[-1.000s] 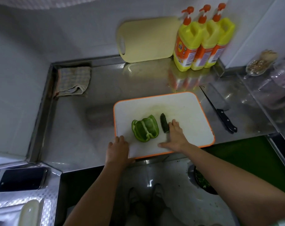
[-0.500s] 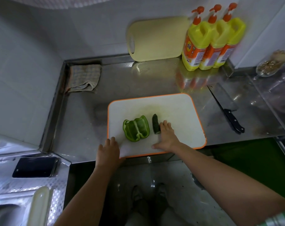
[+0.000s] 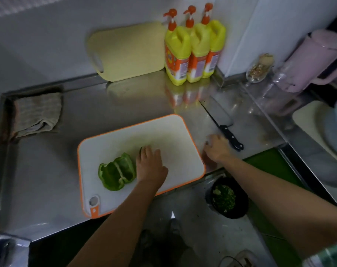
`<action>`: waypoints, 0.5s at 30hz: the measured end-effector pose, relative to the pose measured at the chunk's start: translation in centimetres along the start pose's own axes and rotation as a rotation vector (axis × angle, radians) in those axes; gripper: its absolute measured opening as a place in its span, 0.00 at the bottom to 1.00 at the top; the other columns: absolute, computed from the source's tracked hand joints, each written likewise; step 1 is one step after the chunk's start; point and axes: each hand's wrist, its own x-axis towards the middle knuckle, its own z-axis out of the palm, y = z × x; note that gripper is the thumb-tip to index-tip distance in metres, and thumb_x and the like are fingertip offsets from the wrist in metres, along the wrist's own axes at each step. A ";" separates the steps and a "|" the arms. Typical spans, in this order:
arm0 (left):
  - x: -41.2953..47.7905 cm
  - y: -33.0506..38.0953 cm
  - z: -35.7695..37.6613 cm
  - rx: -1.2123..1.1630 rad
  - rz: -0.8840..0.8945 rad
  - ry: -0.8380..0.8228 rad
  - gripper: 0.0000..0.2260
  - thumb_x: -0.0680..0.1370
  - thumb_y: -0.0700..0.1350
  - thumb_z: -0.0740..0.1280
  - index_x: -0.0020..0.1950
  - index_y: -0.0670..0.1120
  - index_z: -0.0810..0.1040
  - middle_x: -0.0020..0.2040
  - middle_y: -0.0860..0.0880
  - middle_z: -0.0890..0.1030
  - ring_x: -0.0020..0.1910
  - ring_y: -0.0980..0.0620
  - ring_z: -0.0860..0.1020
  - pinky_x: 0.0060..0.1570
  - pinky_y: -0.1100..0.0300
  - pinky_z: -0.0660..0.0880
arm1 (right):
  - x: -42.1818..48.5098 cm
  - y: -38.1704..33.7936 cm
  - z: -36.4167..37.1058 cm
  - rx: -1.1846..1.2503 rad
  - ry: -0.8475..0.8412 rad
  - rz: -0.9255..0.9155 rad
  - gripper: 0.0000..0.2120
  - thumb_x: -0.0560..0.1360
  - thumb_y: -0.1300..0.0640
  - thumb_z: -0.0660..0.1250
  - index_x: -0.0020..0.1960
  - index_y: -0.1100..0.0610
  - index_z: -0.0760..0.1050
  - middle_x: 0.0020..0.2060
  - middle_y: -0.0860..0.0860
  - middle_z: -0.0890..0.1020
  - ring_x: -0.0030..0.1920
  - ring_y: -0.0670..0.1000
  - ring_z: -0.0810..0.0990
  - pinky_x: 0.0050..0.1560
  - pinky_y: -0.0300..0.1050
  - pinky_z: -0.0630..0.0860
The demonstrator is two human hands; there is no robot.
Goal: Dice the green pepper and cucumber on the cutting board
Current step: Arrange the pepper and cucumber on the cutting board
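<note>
Dim light falls on a steel counter set against white walls.

Showing white with an orange rim on the cutting board. Glowing bright green, pale-ribbed, on the green pepper atop it. Showing yellow with orange pumps on three detergent bottles behind it, beige checks on the cloth to its left.

No words or numbers can be read here. The three yellow bottles at the back of the worktop each have an orange label. The near one shows a small round mark, maybe a logo. The print is too blurry.
</note>
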 end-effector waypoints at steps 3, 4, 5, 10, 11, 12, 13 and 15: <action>1.0 0.0 0.7 0.023 -0.082 0.020 0.23 0.76 0.51 0.62 0.69 0.45 0.64 0.68 0.41 0.64 0.66 0.41 0.66 0.62 0.51 0.66 | 1.4 2.1 -0.6 -0.082 -0.004 0.121 0.32 0.80 0.48 0.59 0.78 0.57 0.51 0.77 0.63 0.50 0.76 0.63 0.49 0.73 0.58 0.52; 1.2 -0.1 0.9 0.020 -0.093 0.028 0.21 0.76 0.50 0.62 0.67 0.44 0.66 0.66 0.41 0.65 0.64 0.42 0.66 0.59 0.52 0.68 | 1.8 2.3 -0.7 -0.086 -0.030 0.156 0.34 0.80 0.47 0.59 0.79 0.57 0.47 0.76 0.63 0.49 0.76 0.63 0.49 0.73 0.58 0.52; 1.4 -0.1 1.0 0.017 -0.100 0.032 0.20 0.75 0.50 0.62 0.65 0.44 0.67 0.65 0.42 0.66 0.63 0.42 0.66 0.57 0.52 0.69 | 2.2 2.5 -0.7 -0.106 -0.025 0.180 0.36 0.80 0.46 0.59 0.79 0.59 0.45 0.76 0.63 0.51 0.75 0.63 0.52 0.72 0.57 0.54; 1.8 -0.5 1.3 0.003 -0.132 0.092 0.18 0.72 0.45 0.66 0.60 0.41 0.72 0.60 0.40 0.69 0.59 0.40 0.69 0.51 0.52 0.72 | 2.6 1.9 -0.1 -0.120 0.109 0.164 0.29 0.77 0.47 0.67 0.70 0.64 0.64 0.66 0.62 0.70 0.67 0.60 0.68 0.66 0.50 0.65; 1.7 -0.7 1.4 -0.008 -0.132 0.104 0.18 0.71 0.44 0.67 0.59 0.40 0.73 0.59 0.39 0.70 0.57 0.40 0.70 0.50 0.52 0.72 | 2.7 1.8 0.4 -0.072 0.110 0.146 0.28 0.76 0.48 0.69 0.68 0.64 0.66 0.64 0.61 0.72 0.66 0.60 0.70 0.65 0.49 0.67; 1.6 -0.8 1.4 -0.017 -0.132 0.107 0.18 0.71 0.43 0.67 0.59 0.40 0.73 0.59 0.39 0.70 0.56 0.40 0.70 0.50 0.52 0.72 | 2.7 1.6 0.8 -0.027 0.110 0.136 0.28 0.75 0.49 0.70 0.66 0.66 0.67 0.62 0.62 0.73 0.64 0.59 0.72 0.63 0.48 0.69; 1.5 -1.0 1.4 -0.019 -0.130 0.115 0.18 0.70 0.43 0.68 0.58 0.40 0.74 0.58 0.39 0.71 0.55 0.40 0.71 0.49 0.51 0.72 | 2.7 1.3 1.0 0.018 0.098 0.136 0.28 0.74 0.50 0.71 0.65 0.67 0.67 0.61 0.62 0.75 0.62 0.60 0.74 0.61 0.48 0.70; 1.1 -1.6 1.1 -0.010 -0.114 0.151 0.17 0.67 0.43 0.71 0.53 0.40 0.76 0.54 0.39 0.73 0.50 0.39 0.73 0.46 0.49 0.73 | 2.7 0.3 1.2 0.169 0.091 0.166 0.29 0.74 0.52 0.70 0.66 0.70 0.65 0.58 0.63 0.77 0.57 0.62 0.77 0.56 0.52 0.74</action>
